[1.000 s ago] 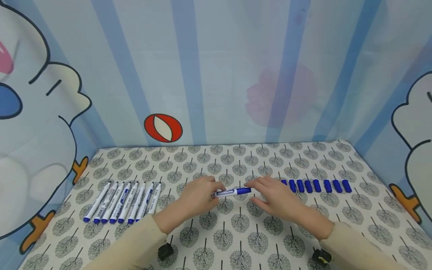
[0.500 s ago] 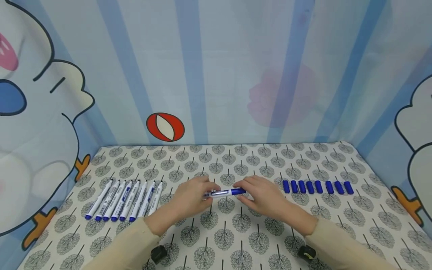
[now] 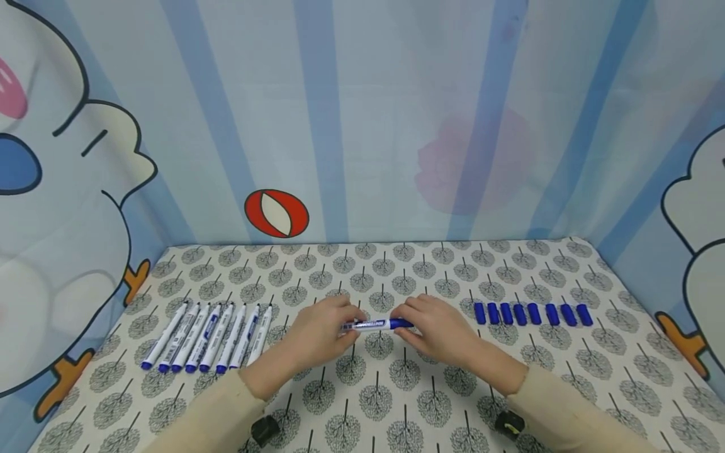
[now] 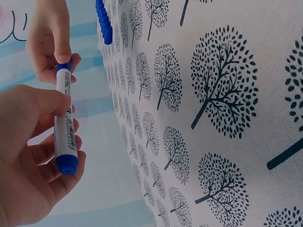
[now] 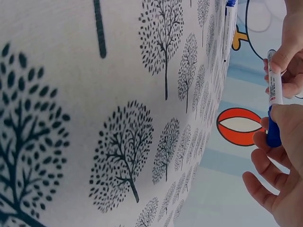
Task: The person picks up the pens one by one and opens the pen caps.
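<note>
A white whiteboard marker (image 3: 370,325) with a blue cap is held level above the table, between both hands. My left hand (image 3: 320,330) grips its white barrel near the blue end plug (image 4: 67,164), thumb on top in the left wrist view. The blue cap (image 5: 273,127) sits on the marker's other end, pinched between thumb and fingers of my right hand (image 3: 438,327). In the right wrist view, the other fingers of that hand spread loosely below the cap.
Several uncapped white markers (image 3: 208,336) lie side by side at the left, tips pointing away. Several loose blue caps (image 3: 520,314) form a row at the right. A tree-patterned cloth (image 3: 402,371) covers the table, and a printed curtain (image 3: 374,126) hangs behind and at the sides.
My right hand has moved left from near the cap's end and now pinches the cap. My left hand has shifted slightly left with the marker.
</note>
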A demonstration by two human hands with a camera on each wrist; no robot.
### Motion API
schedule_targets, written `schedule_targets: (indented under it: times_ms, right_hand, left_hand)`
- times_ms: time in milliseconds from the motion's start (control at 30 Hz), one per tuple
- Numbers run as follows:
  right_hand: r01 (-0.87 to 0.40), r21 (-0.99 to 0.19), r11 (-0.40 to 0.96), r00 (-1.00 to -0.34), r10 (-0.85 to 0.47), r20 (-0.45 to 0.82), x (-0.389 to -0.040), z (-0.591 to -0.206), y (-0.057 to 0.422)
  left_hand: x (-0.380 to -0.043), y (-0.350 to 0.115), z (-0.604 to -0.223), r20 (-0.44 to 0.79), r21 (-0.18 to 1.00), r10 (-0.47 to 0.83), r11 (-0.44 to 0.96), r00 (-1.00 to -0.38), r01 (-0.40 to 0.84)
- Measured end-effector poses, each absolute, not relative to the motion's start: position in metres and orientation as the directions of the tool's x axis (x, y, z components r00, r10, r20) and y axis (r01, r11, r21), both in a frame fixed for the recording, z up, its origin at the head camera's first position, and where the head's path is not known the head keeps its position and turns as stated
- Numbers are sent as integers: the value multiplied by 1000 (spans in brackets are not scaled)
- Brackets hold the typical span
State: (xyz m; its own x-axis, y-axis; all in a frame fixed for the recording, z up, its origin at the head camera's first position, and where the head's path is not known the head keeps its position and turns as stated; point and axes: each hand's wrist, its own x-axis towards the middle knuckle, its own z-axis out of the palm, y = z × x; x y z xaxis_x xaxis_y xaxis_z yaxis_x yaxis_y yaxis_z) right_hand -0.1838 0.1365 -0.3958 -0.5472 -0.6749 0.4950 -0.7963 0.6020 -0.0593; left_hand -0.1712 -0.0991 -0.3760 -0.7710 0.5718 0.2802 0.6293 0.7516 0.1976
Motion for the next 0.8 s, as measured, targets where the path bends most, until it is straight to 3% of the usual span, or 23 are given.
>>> schedule_targets:
  times_ms: [233, 567, 700, 800]
  right_hand:
    - [-815, -24, 579, -504, -688, 522, -185, -395, 137]
    - [-812, -77, 578, -537, -688, 488, -183, -393, 141]
    - [-797, -136, 588, -578, -679, 452, -185, -393, 153]
    - [-752, -183, 633, -643, -644, 414, -187, -395, 178]
  left_hand:
    - [-167, -98, -374, 337, 135, 600, 732, -726, 668]
    - [-164, -97, -372, 383, 89, 633, 700, -673, 709]
    - [-167, -106, -373, 447, 53, 622, 699, -643, 713]
    - [-169, -126, -372, 475, 47, 575, 740, -666, 671]
